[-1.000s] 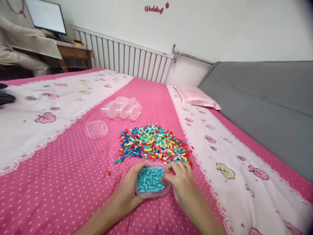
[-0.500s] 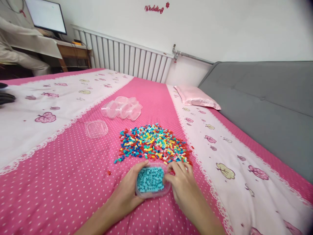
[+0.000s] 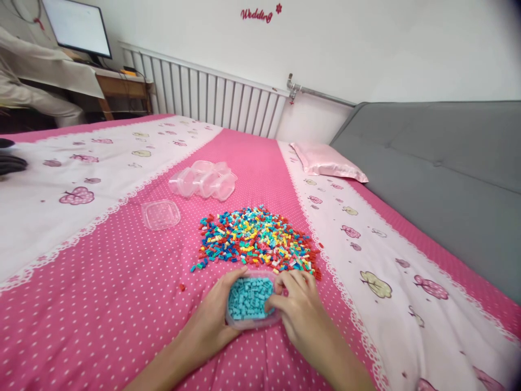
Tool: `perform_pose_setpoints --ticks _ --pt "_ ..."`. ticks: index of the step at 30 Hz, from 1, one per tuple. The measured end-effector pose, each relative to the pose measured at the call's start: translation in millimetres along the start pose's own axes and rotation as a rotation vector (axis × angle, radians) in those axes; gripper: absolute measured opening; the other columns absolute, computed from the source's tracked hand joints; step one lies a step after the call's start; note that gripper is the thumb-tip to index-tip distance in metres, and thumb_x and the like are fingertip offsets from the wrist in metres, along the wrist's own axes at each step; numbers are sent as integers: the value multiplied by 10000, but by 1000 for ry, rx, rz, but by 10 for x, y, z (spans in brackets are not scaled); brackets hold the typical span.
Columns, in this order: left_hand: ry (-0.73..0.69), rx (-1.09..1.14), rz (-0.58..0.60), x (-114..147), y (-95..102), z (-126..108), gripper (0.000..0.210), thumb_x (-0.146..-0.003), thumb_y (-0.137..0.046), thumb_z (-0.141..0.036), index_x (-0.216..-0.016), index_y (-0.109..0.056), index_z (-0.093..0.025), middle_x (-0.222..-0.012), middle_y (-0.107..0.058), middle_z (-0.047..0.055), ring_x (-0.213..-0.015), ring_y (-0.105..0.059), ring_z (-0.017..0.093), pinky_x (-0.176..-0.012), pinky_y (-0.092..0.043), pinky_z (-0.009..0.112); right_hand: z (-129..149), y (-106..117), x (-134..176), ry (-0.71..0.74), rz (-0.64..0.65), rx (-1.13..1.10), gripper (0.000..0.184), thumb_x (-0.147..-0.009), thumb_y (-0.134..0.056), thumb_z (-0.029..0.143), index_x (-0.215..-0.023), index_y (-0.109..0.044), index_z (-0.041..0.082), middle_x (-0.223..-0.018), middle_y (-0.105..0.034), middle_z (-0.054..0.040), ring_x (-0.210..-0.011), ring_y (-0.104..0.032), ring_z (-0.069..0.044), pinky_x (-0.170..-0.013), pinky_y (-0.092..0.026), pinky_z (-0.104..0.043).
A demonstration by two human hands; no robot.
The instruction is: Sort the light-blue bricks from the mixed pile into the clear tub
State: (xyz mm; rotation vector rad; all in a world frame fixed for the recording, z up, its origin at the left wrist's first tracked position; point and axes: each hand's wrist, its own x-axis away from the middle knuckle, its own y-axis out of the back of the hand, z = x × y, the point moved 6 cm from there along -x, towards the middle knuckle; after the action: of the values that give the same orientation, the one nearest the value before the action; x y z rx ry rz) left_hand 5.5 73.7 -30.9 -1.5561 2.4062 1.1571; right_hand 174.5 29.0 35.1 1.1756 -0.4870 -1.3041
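Observation:
A clear plastic container (image 3: 256, 326) sits low in front of me, filled with small light-blue building bricks (image 3: 249, 298). Around its left side is wrapped my left hand (image 3: 222, 304), thumb along the far rim. My right hand (image 3: 299, 301) is over the right end, fingers curled and the thumb reaching in above the bricks. Anything pinched between those fingers is too small or hidden to make out. Just beyond the container spreads a pile of mixed building bricks (image 3: 252, 236) in red, yellow, blue, teal and white.
Nested clear containers (image 3: 203, 180) and one clear lid (image 3: 160, 215) lie beyond the pile to the left. A stray red brick (image 3: 182, 288) is left of my hands. A pink pillow (image 3: 328, 162) rests by the grey headboard (image 3: 439, 174). At the desk (image 3: 122, 84) sits a person.
My right hand has shifted slightly left, its thumb now further in over the light-blue bricks. My left hand and the container stay in place.

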Motion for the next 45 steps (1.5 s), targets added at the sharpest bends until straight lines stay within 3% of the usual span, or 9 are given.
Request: perform_pose_setpoints --ticks 4,8,15,27,32,36,40,45 --pt "0 -5 -2 -13 5 -17 816 -831 -768 -407 -1478 -277 -325 -1361 -586 98 -1213 -618 284 -1007 -542 434 21 -14 -1 28 24 -22 303 -875 -588 0 -888 -723 271 -944 -544 -25 -962 -475 -219 -899 -279 -425" --pt "-9 2 -6 -25 14 -25 820 -824 -774 -369 -1479 -282 -334 -1370 -584 86 -1217 -619 278 -1007 -545 418 36 -27 -4 42 33 -28 262 -876 -643 37 -828 -729 280 -923 -546 -11 -938 -480 -212 -894 -277 -423" --pt "-31 2 -37 -36 32 -40 784 -825 -768 -432 -1464 -330 -313 -1345 -612 98 -1191 -640 289 -983 -560 432 -4 -5 -8 36 35 0 290 -848 -641 -3 -815 -728 272 -918 -561 -12 -932 -493 -209 -900 -286 -423" --pt "5 31 14 -31 -24 26 818 -837 -762 -424 -1481 -267 -329 -1379 -567 106 -1241 -599 305 -1024 -532 474 20 51 -16 16 56 -30 290 -851 -596 -18 -801 -698 248 -918 -574 -2 -943 -503 -202 -930 -290 -426" --pt "35 90 21 -35 6 -20 810 -821 -777 -426 -1467 -301 -323 -1376 -568 102 -1246 -597 311 -1030 -537 471 -147 285 1 -57 -115 -100 257 -862 -493 11 -803 -650 206 -891 -566 -28 -904 -512 -213 -832 -364 -375" --pt "40 81 61 -26 6 -36 814 -804 -789 -434 -1455 -314 -320 -1347 -602 94 -1214 -626 307 -1000 -564 449 -547 402 54 -212 -269 -168 241 -906 -456 117 -806 -658 203 -885 -603 -50 -865 -568 -218 -790 -429 -355" --pt "37 15 31 -41 14 37 773 -831 -759 -410 -1456 -311 -330 -1355 -608 76 -1223 -624 294 -993 -572 436 -912 532 140 -339 -504 -210 204 -901 -485 198 -983 -672 191 -924 -660 -63 -841 -607 -215 -773 -472 -333" --pt "-4 -22 33 -87 29 88 723 -851 -719 -431 -1455 -343 -305 -1348 -621 84 -1193 -650 294 -956 -599 412 -1085 555 148 -411 -553 -179 257 -921 -457 216 -1074 -658 174 -958 -689 -68 -839 -630 -200 -786 -494 -317"
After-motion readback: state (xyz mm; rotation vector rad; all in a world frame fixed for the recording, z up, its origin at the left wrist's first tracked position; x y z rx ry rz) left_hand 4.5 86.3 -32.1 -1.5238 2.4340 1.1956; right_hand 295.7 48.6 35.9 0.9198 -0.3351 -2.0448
